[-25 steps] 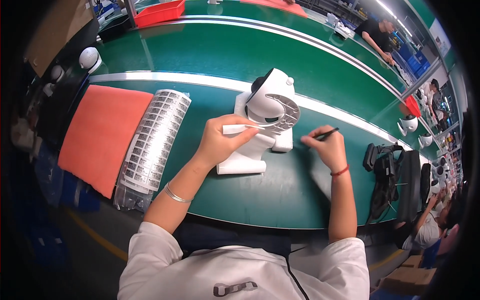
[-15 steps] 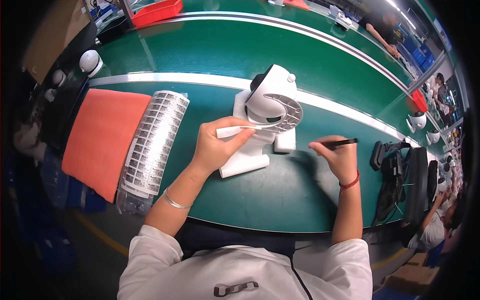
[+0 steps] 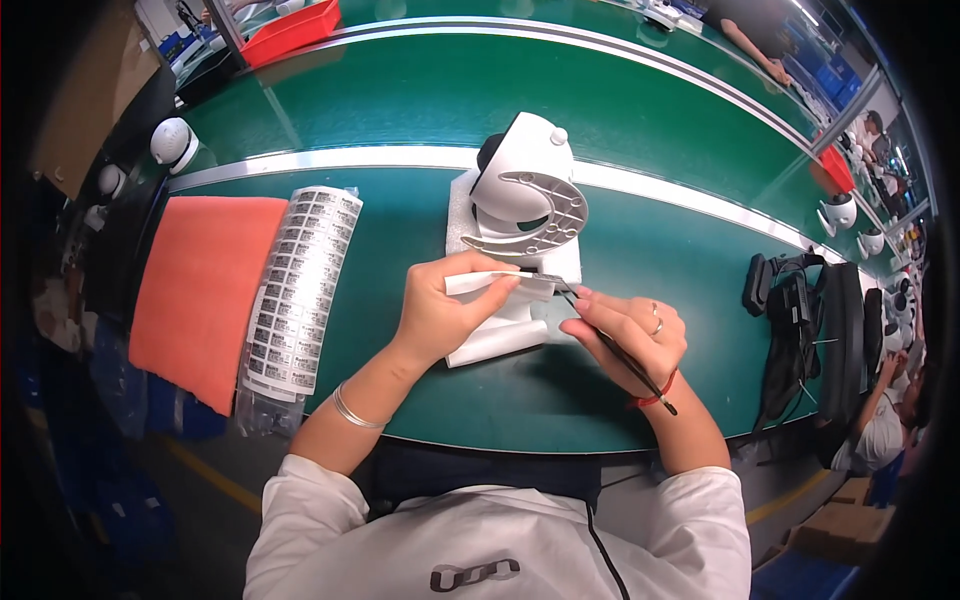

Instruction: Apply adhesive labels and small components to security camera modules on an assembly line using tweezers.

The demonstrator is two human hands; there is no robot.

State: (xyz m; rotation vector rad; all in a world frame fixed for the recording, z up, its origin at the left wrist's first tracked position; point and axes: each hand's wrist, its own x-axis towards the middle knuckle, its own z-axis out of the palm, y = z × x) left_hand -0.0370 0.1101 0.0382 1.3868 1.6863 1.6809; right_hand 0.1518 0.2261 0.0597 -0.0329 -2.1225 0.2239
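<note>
My left hand (image 3: 435, 315) pinches a white paper strip (image 3: 470, 284) between thumb and fingers; its lower part curls into a roll (image 3: 498, 344) on the bench. In my right hand (image 3: 635, 335) are slim dark tweezers (image 3: 658, 390). Their tips meet the strip's right end, where a small greyish piece shows; whether they grip it is too small to tell. Just beyond my hands, a white rounded camera-like device (image 3: 522, 150) leans tilted on a white foam block (image 3: 460, 212). Its grey ribbed, crescent-shaped underside (image 3: 565, 205) faces me.
Left on the green bench (image 3: 400, 215) lie an orange foam sheet (image 3: 205, 295) and a roll of printed labels (image 3: 305, 290). Black cables and adapters (image 3: 790, 345) sit at the right. A white rail (image 3: 400, 155) borders the green belt (image 3: 420, 90). Another person's arm (image 3: 755, 50) shows far right.
My right hand has moved left and turned, bringing the tweezers' tips to the strip. The strip in my left hand is slightly lower, and the whole view has shifted a little.
</note>
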